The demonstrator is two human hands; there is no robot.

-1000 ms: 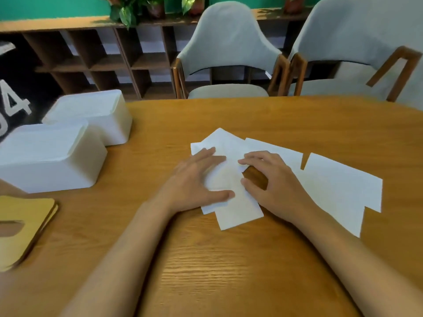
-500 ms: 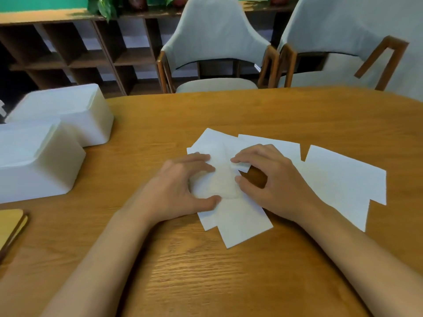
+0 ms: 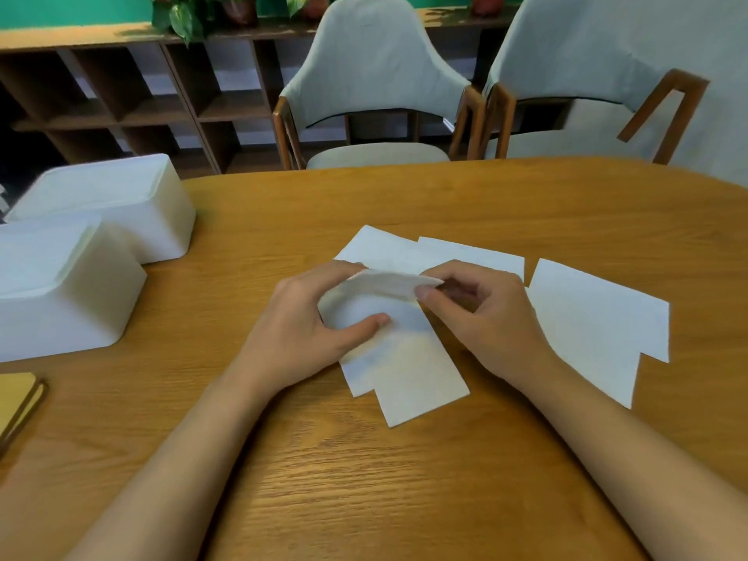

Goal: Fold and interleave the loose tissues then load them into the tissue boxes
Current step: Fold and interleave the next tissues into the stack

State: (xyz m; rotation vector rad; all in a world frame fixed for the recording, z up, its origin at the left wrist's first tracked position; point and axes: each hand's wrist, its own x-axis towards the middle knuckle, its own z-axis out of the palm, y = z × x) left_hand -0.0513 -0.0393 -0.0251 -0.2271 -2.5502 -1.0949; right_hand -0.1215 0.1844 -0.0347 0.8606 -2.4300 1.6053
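Note:
Several white tissues lie overlapped on the wooden table (image 3: pixel 364 479). The top tissue (image 3: pixel 388 283) is lifted at its far edge and bent toward me. My left hand (image 3: pixel 307 330) holds its left side, thumb pressed on the sheet. My right hand (image 3: pixel 485 317) pinches the raised edge between thumb and forefinger. More tissues (image 3: pixel 421 386) lie flat beneath the hands. Another loose tissue pile (image 3: pixel 599 325) lies to the right. Two white tissue boxes stand at the left: a near box (image 3: pixel 60 293) and a far box (image 3: pixel 117 200).
A tan wooden lid (image 3: pixel 16 402) lies at the left table edge. Two grey upholstered chairs (image 3: pixel 376 87) stand behind the far table edge, in front of a dark wooden shelf unit (image 3: pixel 133 99) with plants on top.
Both hands were pressed flat on the tissue stack. Now they have lifted the far edge of the top tissue and are folding it toward me. The camera view shifted slightly right.

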